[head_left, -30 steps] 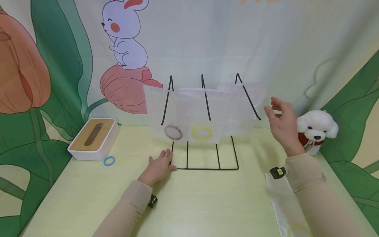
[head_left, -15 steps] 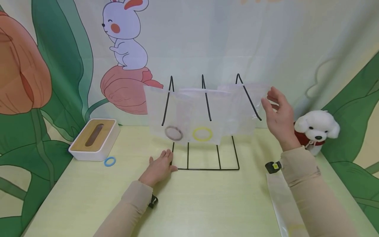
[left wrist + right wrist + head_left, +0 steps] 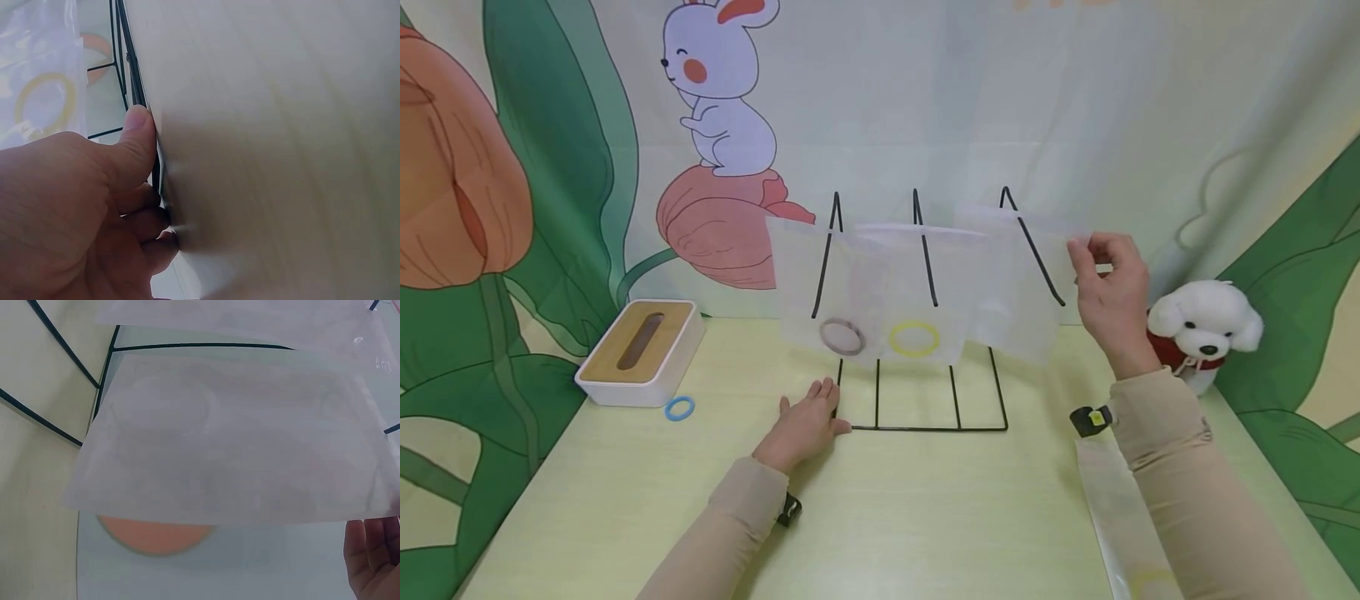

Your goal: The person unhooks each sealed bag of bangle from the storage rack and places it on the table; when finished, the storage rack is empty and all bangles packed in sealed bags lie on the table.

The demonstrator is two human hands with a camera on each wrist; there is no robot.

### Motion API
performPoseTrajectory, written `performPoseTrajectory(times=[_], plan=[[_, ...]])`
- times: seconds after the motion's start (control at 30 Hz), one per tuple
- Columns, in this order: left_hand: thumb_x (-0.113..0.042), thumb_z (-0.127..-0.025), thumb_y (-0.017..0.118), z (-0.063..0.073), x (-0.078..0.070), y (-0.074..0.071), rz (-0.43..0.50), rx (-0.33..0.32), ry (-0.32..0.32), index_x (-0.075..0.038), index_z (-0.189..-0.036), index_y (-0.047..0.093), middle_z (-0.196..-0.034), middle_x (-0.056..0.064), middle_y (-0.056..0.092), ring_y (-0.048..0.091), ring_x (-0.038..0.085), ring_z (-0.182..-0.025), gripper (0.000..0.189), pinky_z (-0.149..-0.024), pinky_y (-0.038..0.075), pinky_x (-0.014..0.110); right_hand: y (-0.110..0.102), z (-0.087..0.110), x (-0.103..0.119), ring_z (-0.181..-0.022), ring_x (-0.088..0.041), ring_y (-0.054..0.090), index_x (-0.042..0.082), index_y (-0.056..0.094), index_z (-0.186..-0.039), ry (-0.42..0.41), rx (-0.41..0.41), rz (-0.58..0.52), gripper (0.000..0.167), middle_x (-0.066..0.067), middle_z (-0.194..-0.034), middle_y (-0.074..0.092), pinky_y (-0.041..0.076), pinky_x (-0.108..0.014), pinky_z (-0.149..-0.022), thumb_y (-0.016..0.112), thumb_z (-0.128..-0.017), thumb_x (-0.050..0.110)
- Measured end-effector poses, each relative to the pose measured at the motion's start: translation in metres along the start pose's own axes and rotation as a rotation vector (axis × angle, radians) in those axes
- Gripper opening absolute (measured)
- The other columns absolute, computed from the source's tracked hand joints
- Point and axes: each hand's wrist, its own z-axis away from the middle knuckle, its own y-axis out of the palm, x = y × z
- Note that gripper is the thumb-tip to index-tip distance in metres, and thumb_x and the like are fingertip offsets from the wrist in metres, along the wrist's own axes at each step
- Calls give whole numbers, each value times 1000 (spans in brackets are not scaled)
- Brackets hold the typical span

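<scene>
A black wire rack [image 3: 925,430] stands on the table with three arms, a clear plastic bag on each. The left bag [image 3: 796,275] holds a grey ring [image 3: 842,337], the middle one a yellow ring [image 3: 914,339]. My right hand [image 3: 1114,304] pinches the upper right edge of the right plastic bag [image 3: 1018,317], which hangs tilted. In the right wrist view that bag [image 3: 225,437] spreads wide, the hand [image 3: 378,562] at its corner. My left hand [image 3: 799,427] rests on the rack's front left base corner. Its thumb [image 3: 137,122] lies along the wire in the left wrist view.
A white tissue box with a wooden lid [image 3: 640,350] stands at the left, a blue ring [image 3: 680,408] beside it. Another plastic bag [image 3: 1120,508] lies under my right forearm. A white plush dog [image 3: 1206,325] sits behind the right hand. A printed curtain hangs behind.
My right hand has moved in to the right bag and now pinches its edge; the bag has swung, its lower right corner dropping. The left hand has stayed on the rack's base.
</scene>
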Motion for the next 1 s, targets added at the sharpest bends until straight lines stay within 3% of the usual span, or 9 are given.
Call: performPoseTrajectory(times=[0.5,0.7,1.0], plan=[[-36,-97,57,0,-1,-1,-9,-3,1,1,-152,25,-159,16,17,15,31,-147,73,-107,10,72,-5,1,10,-62,-17,57,-1,67,-101,13,20,-41,30,-2,-81,60,49,-13,-55,65,-94,28],[-35,-97,57,1,-2,-1,1,-2,0,1,-152,26,-159,16,17,14,31,-147,73,-107,10,72,-13,5,17,-63,-12,55,1,68,-104,40,48,-4,33,-6,-86,63,49,-13,-55,63,-95,32],[-35,-97,58,0,-1,1,1,-2,-2,1,-152,26,-159,16,16,14,31,-147,73,-107,9,71,-27,15,25,-63,-9,56,2,70,-102,19,21,30,31,4,-86,64,46,-13,-53,66,-93,31]])
